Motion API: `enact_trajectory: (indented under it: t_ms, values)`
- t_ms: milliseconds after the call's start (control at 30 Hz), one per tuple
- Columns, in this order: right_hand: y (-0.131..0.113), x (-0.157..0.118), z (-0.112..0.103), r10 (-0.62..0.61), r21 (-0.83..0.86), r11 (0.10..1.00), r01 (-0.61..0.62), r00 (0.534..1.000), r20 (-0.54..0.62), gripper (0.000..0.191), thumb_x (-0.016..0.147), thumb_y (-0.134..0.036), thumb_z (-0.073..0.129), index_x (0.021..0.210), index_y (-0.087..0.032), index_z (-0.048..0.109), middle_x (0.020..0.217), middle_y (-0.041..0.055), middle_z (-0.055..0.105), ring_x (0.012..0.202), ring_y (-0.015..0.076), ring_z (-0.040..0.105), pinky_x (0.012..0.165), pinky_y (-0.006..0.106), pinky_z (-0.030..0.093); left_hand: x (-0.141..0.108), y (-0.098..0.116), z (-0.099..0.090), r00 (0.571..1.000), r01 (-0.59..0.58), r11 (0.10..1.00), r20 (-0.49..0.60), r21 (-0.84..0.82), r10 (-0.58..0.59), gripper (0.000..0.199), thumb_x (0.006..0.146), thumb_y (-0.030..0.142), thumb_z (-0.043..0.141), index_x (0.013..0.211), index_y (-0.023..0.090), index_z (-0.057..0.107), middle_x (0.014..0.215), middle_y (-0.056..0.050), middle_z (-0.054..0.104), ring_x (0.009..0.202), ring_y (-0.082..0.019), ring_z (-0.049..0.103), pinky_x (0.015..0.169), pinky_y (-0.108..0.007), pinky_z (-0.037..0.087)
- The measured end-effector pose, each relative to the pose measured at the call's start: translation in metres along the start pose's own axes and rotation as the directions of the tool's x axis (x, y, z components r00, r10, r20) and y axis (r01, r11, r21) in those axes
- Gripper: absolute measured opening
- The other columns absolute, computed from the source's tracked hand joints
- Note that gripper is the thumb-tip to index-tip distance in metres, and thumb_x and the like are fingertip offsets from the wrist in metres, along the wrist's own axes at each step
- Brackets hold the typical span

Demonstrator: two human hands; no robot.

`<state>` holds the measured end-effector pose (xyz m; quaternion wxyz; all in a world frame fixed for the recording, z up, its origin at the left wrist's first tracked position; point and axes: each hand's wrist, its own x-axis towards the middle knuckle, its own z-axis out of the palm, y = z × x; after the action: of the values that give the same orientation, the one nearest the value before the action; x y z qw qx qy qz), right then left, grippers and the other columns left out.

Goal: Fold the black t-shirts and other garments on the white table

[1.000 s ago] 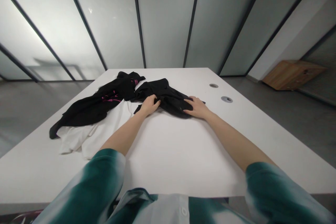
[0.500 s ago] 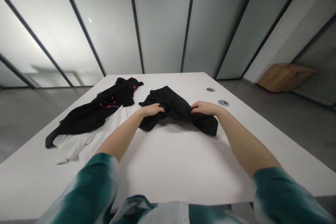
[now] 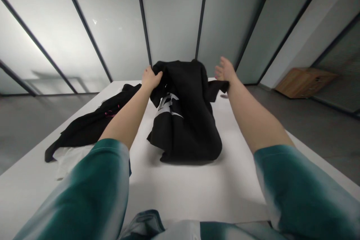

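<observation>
Head view: left hand (image 3: 150, 78) clutches the black garment (image 3: 194, 116); right hand (image 3: 226, 70), fingers spread, seems empty. Gripped on one side only, the cloth could twist and crumple onto the bench (image 3: 197, 191).

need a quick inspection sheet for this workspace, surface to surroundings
Surface: white table, round fitting near its far right
Job's things: white-printed black garment, raised, hanging in folds
Clutter: pink-marked black clothing and white cloth at left, partly hidden by the left arm
Hands: left hand grips the garment's upper left; right hand open, sleeve at its wrist
Cables: nothing seen
Surroundings: frosted panels behind, wooden cabinet at right
</observation>
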<state>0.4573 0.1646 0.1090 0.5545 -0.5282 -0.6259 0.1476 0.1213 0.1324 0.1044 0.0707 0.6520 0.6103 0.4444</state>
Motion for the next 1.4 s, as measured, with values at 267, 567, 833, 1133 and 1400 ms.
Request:
enact_trajectory:
  t_ms: [267,567,833,1133,1400]
  values:
    - [0.036,-0.146,0.048,-0.008,-0.362,0.904,0.227,0.856,0.517,0.032,0.094,-0.037,0.054,0.115,-0.019,0.07,0.117,0.0108,0.072,0.112,0.0254,0.066,0.1,0.039,0.049,-0.095,-0.069,0.036,0.791,-0.21,0.855,0.597,0.474,-0.136,0.056,0.086,0.063,0.052,0.117,0.019,0.067,0.122,-0.016,0.07,0.118,-0.034,0.064,0.099,-0.039,0.049]
    - [0.081,-0.19,0.052,0.131,-0.621,0.645,0.446,0.735,0.665,0.063,0.097,-0.06,0.045,0.146,-0.021,0.053,0.157,0.0154,0.044,0.143,0.0369,0.041,0.114,0.053,0.036,-0.146,-0.083,0.061,0.807,-0.298,0.813,0.587,0.5,-0.065,0.068,0.096,0.062,0.037,0.146,0.017,0.048,0.158,-0.02,0.038,0.147,-0.039,0.032,0.116,-0.057,0.029]
    - [0.104,-0.142,0.009,0.138,-0.703,0.595,0.39,0.812,0.567,0.051,0.096,-0.041,0.053,0.14,-0.014,0.058,0.146,0.0195,0.055,0.134,0.0366,0.05,0.108,0.052,0.042,-0.135,-0.05,0.048,0.797,-0.358,0.779,0.603,0.516,-0.033,0.059,0.092,0.062,0.045,0.122,0.015,0.066,0.122,-0.021,0.067,0.12,-0.039,0.06,0.103,-0.051,0.043]
    - [0.085,-0.177,0.044,0.3,-0.712,0.619,0.332,0.737,0.606,0.074,0.099,-0.063,0.03,0.158,-0.019,0.036,0.165,0.0141,0.029,0.151,0.036,0.025,0.119,0.055,0.025,-0.145,-0.057,0.072,0.754,-0.361,0.778,0.652,0.514,-0.081,0.079,0.094,0.068,0.035,0.156,0.019,0.035,0.165,-0.016,0.027,0.152,-0.038,0.021,0.119,-0.055,0.024]
    - [0.083,-0.192,0.044,0.285,-0.734,0.595,0.328,0.768,0.574,0.088,0.095,-0.071,0.029,0.163,-0.016,0.019,0.168,0.0169,0.017,0.154,0.0366,0.015,0.121,0.055,0.018,-0.19,-0.048,0.065,0.759,-0.515,0.707,0.641,0.485,0.114,0.068,0.1,0.055,0.028,0.153,0.015,0.042,0.164,-0.014,0.03,0.154,-0.031,0.021,0.124,-0.047,0.016]
